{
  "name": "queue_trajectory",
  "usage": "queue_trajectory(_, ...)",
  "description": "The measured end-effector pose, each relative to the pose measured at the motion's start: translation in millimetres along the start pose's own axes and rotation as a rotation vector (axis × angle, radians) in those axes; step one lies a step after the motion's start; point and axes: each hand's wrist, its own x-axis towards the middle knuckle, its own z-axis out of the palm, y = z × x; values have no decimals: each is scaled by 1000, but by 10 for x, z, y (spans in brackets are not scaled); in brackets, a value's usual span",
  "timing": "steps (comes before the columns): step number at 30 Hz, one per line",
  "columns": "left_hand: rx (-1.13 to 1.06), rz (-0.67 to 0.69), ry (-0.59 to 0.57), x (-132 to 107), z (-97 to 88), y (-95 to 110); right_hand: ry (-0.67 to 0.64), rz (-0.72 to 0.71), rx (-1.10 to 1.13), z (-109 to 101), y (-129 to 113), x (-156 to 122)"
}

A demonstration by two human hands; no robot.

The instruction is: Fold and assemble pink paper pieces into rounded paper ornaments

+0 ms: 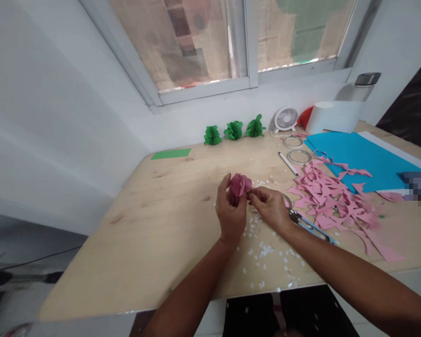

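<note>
Over the middle of the wooden table [154, 224], my left hand [229, 215] is closed around the base of a dark pink paper flower [239, 186] and holds it upright. My right hand [270, 206] pinches the flower's right edge with thumb and fingertips. Small white paper bits [266, 250] lie scattered on the table under and in front of both hands.
Pink paper scraps [331, 203] lie to the right, with blue-handled scissors [310, 225] beside my right wrist. A blue sheet [365, 157], a white pen [287, 164], two rings [299, 156], a small fan [286, 119], three green paper flowers [233, 130] and a green strip [171, 153] sit farther back.
</note>
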Motion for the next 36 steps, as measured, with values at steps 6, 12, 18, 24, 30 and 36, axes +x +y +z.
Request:
queue_trajectory(6,9,7,4,-9,10,-28,54,-55,-80,-8,-35,-12)
queue_trajectory(12,-47,-31,7,7,17,31,94,-54,-102,-11,-106,-16)
queue_trajectory(18,-121,-131,56,117,-38,33,33,-50,-90,-47,-112,-6)
queue_trajectory(24,-221,-198,71,205,-98,-31,-109,-127,-127,-69,-127,-43)
queue_trajectory(30,-450,-380,117,280,-121,19,-41,-223,-99,-50,-118,-44)
queue_trajectory(36,-547,-492,148,313,-143,37,-1,-355,-162,-59,-88,-23)
